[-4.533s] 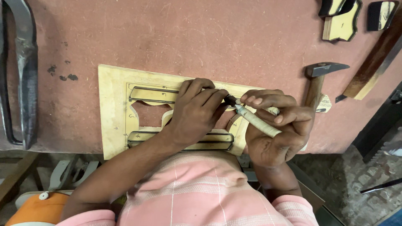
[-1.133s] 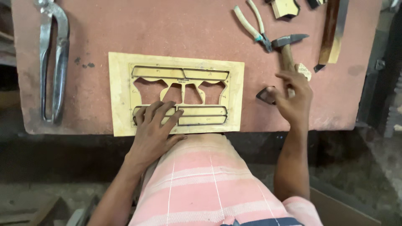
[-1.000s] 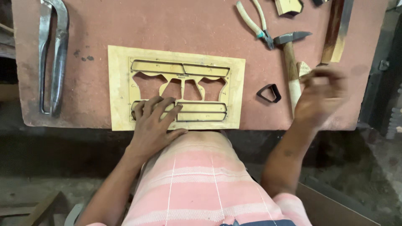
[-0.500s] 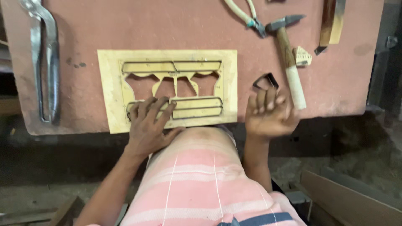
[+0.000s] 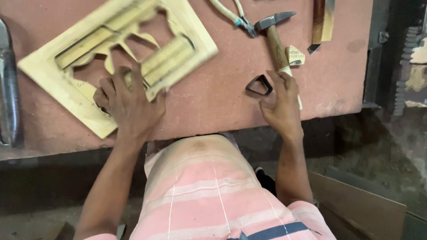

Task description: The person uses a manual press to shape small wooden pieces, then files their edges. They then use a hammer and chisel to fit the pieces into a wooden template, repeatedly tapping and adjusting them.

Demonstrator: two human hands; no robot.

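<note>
As the picture is a little blurred from motion, some edges are soft, but the main things are plain.

Left hand: the left hand (image 5: 126, 102) lies flat with fingers spread on the wooden frame (image 5: 118, 55); it presses, it does not grip around anything.

Right hand: the right hand (image 5: 280, 104) is half open, fingers loosely bent, with fingertips at the lower end of the hammer (image 5: 275, 38) handle and just beside the black metal loop (image 5: 259, 84); I cannot tell if it really holds the handle.

Change: half a second ago the frame lay square to the table edge; now it is turned slantwise, its long side running up to the right, so the left hand is rotating it. The right hand was spread flat under the loop and now sits higher, at the handle.

Meaning: I judge the frame is being set to a new angle while the other hand goes for a tool.

Where: the frame is at the upper left of the reddish table (image 5: 213, 98).

Count: one frame, one loop, one hammer, one pair of pliers (image 5: 233, 15), one wooden-handled blade (image 5: 322, 22), one small paper piece (image 5: 295, 55), one big metal tool (image 5: 9, 89) at the left edge.
</note>
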